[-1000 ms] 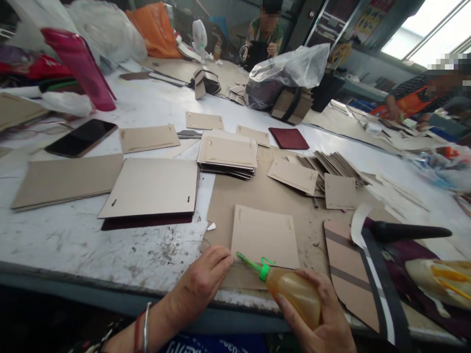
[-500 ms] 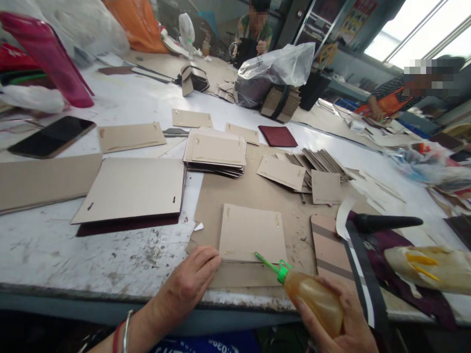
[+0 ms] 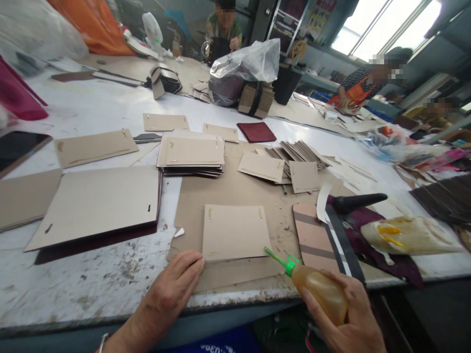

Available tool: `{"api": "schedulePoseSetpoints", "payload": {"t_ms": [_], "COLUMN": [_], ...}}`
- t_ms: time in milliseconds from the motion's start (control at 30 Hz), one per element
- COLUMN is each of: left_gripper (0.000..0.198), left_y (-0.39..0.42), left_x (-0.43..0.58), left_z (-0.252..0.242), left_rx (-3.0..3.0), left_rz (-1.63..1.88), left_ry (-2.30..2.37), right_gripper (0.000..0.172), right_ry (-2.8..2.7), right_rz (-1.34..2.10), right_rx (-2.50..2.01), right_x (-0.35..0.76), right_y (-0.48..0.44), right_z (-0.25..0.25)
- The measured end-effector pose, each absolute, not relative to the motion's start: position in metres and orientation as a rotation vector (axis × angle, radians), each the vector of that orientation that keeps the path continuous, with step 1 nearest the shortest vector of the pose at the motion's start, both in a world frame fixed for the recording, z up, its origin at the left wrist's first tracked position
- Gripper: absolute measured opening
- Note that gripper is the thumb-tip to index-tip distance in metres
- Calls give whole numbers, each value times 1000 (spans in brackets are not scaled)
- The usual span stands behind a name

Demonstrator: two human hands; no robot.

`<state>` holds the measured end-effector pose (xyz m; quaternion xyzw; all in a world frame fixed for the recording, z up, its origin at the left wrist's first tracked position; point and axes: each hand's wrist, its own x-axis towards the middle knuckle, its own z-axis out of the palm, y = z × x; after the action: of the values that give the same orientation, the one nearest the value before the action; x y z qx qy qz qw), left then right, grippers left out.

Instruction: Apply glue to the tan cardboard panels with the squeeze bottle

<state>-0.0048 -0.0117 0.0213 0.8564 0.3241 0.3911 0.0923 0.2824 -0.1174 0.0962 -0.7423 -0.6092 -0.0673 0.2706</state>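
Note:
In front of me a beige rectangular panel (image 3: 235, 230) lies flat on a brown sheet, with small shiny glue marks near its corners. My left hand (image 3: 180, 277) is closed at the panel's lower left corner, fingers pressed together on its edge. My right hand (image 3: 342, 306) is wrapped around a squeeze bottle of amber glue (image 3: 320, 289), which is tilted to the left. Its green nozzle (image 3: 277, 257) points at the panel's lower right corner, with the tip at or just above the surface.
A stack of glue-marked panels (image 3: 191, 152) stands behind. Larger panels (image 3: 99, 196) lie at left beside a phone (image 3: 22, 147). Thin pieces (image 3: 303, 154) are fanned out at back right. A black-handled tool (image 3: 360, 201) and a stained glue container (image 3: 408, 235) lie right. Several people work farther off.
The nozzle has moved right along the panel's lower edge, from near the middle to the right corner. My left hand stays at the left corner. The whole view has swung right.

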Motion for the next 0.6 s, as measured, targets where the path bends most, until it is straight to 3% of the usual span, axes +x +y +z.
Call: {"api": "schedulePoseSetpoints", "payload": {"t_ms": [467,600], "left_gripper": [22,22], "left_y": [-12,-13], "left_x": [-5,-4], "left_z": [21,21], "left_rx": [2521,2507], "left_rz": [1156,1163], "left_ry": [973,979], "right_gripper": [31,39], "right_ry": [-1453,-1216], "right_rz": [166,395], "right_rx": [-1859,-1869], "right_x": [214,197], "right_y": [-102,-97], "right_z": [78,75]}}
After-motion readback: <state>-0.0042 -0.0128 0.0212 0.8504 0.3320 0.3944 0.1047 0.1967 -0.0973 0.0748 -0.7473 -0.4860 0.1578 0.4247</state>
